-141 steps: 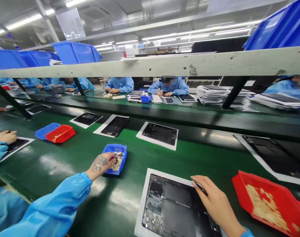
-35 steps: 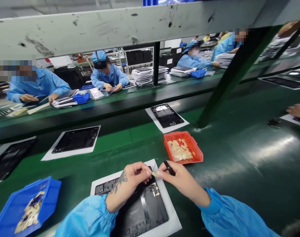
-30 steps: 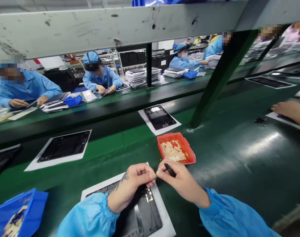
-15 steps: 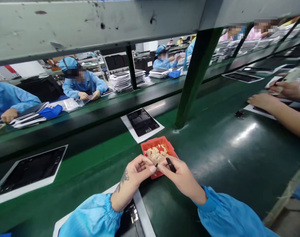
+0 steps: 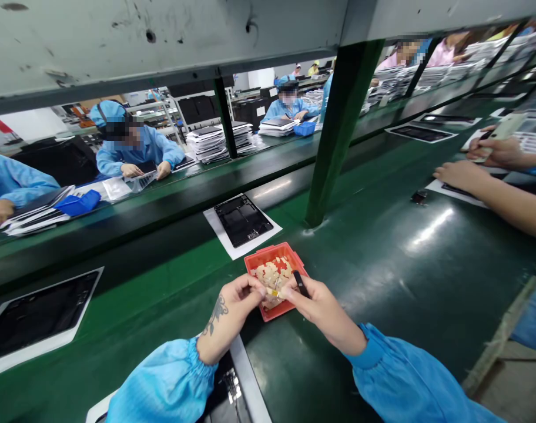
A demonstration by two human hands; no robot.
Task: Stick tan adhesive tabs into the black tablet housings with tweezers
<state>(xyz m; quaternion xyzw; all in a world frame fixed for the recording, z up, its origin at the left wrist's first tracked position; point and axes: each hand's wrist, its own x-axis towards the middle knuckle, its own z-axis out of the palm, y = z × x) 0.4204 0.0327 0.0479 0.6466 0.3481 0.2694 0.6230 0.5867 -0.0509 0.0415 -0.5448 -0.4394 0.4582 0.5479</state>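
Over a red tray [image 5: 301, 265] of small cream pieces [image 5: 268, 275], my two hands almost meet. My left hand [image 5: 237, 302], tattooed at the wrist, pinches one end of a small yellow and white piece [image 5: 273, 292]. Thumb and fingers of my right hand [image 5: 314, 305] close on its other end, and that hand also holds a black tool [image 5: 301, 284] pointing up. Under my left sleeve lies a black panel [image 5: 226, 393] on a white sheet, partly hidden by the arm.
Beyond the tray a black panel [image 5: 243, 220] rests on white paper; another [image 5: 39, 314] lies at left. A green post [image 5: 334, 141] rises behind the tray. At right, another person's hands [image 5: 466, 176] work near a small dark part [image 5: 419, 197]. People in blue sit across the bench.
The small piece between my fingertips now shows yellow and white, where a dark bit showed before. The whole view has shifted slightly, with the scene sliding left.
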